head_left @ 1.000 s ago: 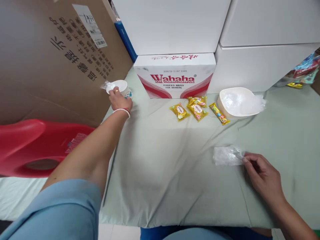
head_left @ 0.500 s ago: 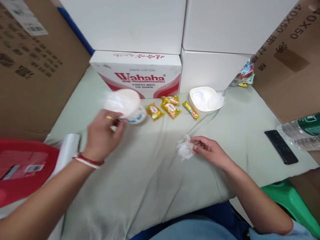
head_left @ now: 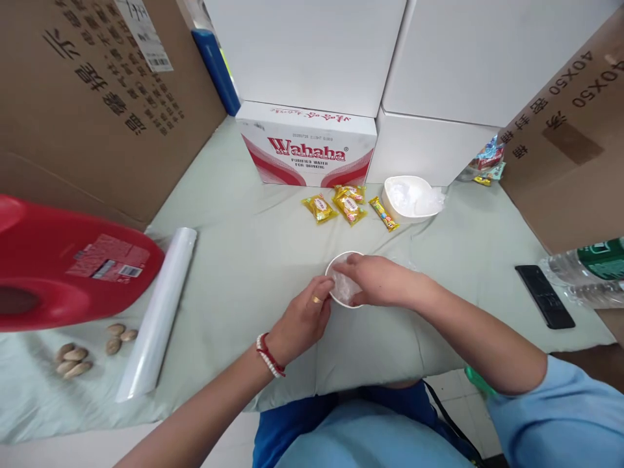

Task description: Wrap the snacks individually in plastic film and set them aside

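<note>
As the left hand (head_left: 305,318) grips the white paper cup (head_left: 337,258) toward the front of the table (head_left: 244,260), the right hand (head_left: 383,281) has fingers inside at clear plastic (head_left: 344,287), gripping or not, can't tell; 3 yellow packets (head_left: 349,207) lie beyond!

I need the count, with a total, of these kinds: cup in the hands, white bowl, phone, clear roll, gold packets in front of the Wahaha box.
Cup: 1
Bowl: 1
Phone: 1
Roll: 1
Gold packets: 3
Total: 7
</note>
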Available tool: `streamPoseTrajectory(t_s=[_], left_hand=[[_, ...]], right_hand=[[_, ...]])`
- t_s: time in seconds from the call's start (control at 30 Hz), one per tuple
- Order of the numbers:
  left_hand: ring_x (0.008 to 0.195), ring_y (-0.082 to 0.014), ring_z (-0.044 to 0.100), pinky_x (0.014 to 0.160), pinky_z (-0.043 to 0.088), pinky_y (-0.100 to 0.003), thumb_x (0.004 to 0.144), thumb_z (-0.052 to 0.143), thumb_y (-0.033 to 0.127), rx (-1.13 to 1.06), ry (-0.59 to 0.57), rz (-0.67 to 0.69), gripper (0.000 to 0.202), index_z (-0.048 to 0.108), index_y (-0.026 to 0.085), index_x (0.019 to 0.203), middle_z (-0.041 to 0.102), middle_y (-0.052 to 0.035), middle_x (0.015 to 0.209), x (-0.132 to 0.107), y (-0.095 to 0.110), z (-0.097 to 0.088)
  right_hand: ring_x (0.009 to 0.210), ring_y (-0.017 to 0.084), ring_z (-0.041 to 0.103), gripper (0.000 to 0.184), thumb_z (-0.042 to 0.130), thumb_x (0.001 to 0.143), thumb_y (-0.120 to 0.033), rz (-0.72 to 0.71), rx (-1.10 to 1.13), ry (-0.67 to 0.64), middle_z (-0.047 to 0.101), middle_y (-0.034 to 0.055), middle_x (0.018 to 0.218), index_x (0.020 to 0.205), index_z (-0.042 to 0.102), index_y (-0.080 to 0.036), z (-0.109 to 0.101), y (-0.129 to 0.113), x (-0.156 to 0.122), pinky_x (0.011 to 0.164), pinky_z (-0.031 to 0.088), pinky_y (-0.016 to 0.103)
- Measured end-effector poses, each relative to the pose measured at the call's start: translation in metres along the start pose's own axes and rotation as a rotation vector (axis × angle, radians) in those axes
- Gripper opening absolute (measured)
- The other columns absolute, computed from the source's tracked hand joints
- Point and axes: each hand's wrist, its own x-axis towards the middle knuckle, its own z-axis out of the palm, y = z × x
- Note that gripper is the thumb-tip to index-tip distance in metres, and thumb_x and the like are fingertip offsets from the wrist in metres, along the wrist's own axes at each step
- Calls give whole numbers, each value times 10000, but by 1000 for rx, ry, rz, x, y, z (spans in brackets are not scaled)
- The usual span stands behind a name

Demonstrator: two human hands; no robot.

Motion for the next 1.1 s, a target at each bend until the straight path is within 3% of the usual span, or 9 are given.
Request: streamPoseTrajectory(t_s=[0.1, 0.2, 0.3, 0.4, 0.57, 0.7, 0.9, 0.97, 1.1], left_hand=[[907, -146, 662, 826, 622, -316, 960, 460, 16, -85, 86, -65, 466, 413, 211, 1380, 587, -149, 1310, -12, 0, 10], [919, -153, 672, 837, 629, -338, 941, 481, 7, -68, 147, -100, 491, 419, 216, 1381, 569, -166, 1358, -17, 1, 19], [914, -151, 666, 837, 626, -331, 932, 494, 6, -53, 232, -149, 511, 431, 212, 1396, 575, -150, 1340, -17, 2, 25], [885, -141, 654, 836, 619, -319, 938, 506, 22, -51, 273, -183, 517, 436, 207, 1416, 583, -119, 1270, -16, 1, 28], [877, -148, 648, 831, 603, -320, 932, 519, 37, 11, 300, -216, 520, 441, 186, 1424, 576, -96, 1182, -14, -1, 26], [871, -137, 658, 767, 572, -273, 985, 505, 68, 39, 196, -185, 274, 594, 201, 1208, 590, -70, 1132, -13, -2, 18], [844, -117, 660, 729, 548, -239, 1021, 519, 104, 54, 175, -173, 198, 640, 197, 1146, 596, -50, 1092, -13, 2, 7], [855, -122, 669, 719, 548, -233, 1017, 525, 99, 58, 188, -177, 204, 642, 202, 1149, 602, -48, 1087, -13, 6, 5], [891, -129, 687, 727, 559, -223, 1019, 530, 95, 61, 199, -154, 207, 645, 213, 1145, 609, -48, 1089, -13, 15, 1]], right_hand=[[1050, 306, 761, 660, 830, 843, -248, 44, -152, -131, 728, 174, 1294, 1463, 612, -183, 1, -18, 20, 824, 573, 322], [1085, 302, 760, 351, 654, 971, -213, 63, -213, -139, 782, 181, 1174, 1306, 714, -130, 12, -27, 36, 867, 560, 322], [1109, 296, 752, 351, 484, 1044, -211, 51, -205, -12, 782, 188, 1186, 1286, 727, -136, 24, -22, 43, 884, 551, 342], [1079, 292, 748, 354, 561, 987, -213, 53, -140, 35, 797, 149, 1133, 1303, 717, -181, 28, -10, 38, 867, 544, 338], [1010, 222, 726, 345, 626, 897, -212, -95, 394, 368, 776, 71, 1157, 1234, 703, -204, 21, 16, 7, 889, 541, 306], [1039, 237, 710, 453, 647, 920, -413, 88, 678, 888, 731, 70, 1228, 1332, 613, -229, -1, 78, -14, 881, 567, 340], [1208, 288, 642, 532, 441, 1019, -407, 638, 290, 1323, 658, 173, 1367, 1507, 442, -197, -66, 226, -10, 1026, 528, 453], [1341, 319, 570, 559, 396, 1032, -370, 741, 138, 1243, 592, 209, 1476, 1555, 403, -174, -75, 250, 6, 1123, 463, 507], [1433, 359, 516, 634, 514, 979, -311, 717, 46, 627, 561, 246, 1539, 1574, 429, -108, -59, 249, 49, 1230, 335, 578]])
